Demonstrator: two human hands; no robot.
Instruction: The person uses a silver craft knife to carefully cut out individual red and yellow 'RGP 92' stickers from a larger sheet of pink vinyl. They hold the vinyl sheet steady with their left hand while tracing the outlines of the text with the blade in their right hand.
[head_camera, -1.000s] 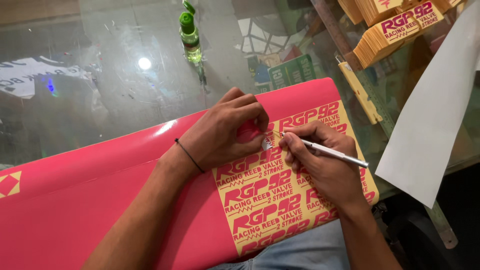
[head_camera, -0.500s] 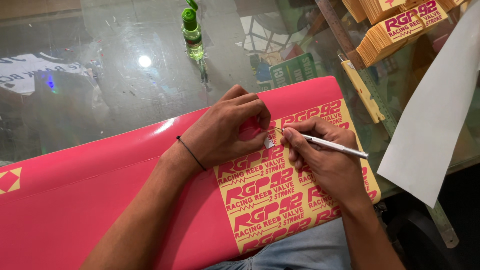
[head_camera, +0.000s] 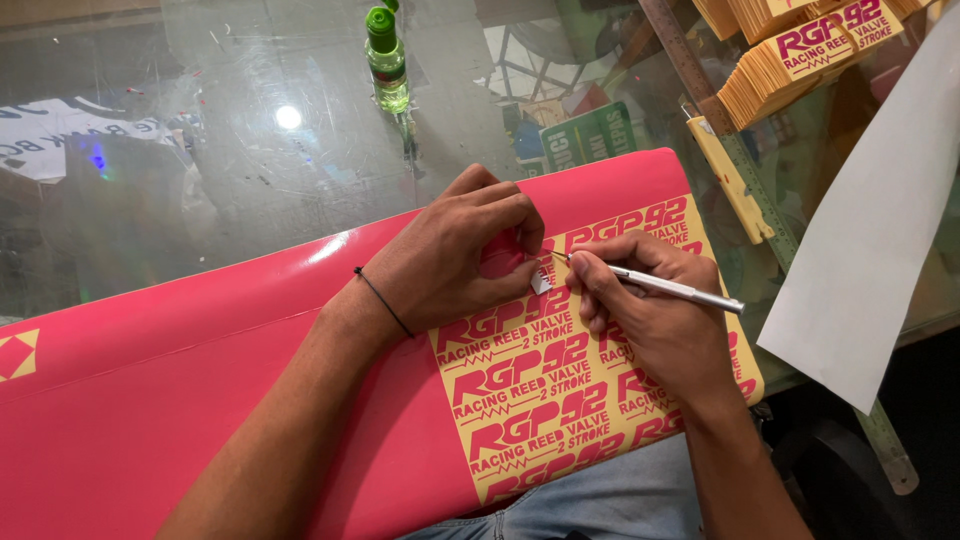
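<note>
Left hand (head_camera: 455, 262) pinching a small peeled scrap (head_camera: 540, 283) off the yellow decal sheet (head_camera: 560, 400) right under both hands, right hand (head_camera: 650, 320) gripping a thin silver pick (head_camera: 670, 289), tip touching that scrap. Green bottle (head_camera: 385, 60) sits beyond them on the glass worktop (head_camera: 200, 200).

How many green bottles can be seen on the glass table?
1. The green bottle stands at the far edge of the glass table, beyond both hands; others outside the view may exist.

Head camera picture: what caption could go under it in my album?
Left hand presses a yellow sticker sheet on pink vinyl while the right hand works a thin silver tool.
</note>
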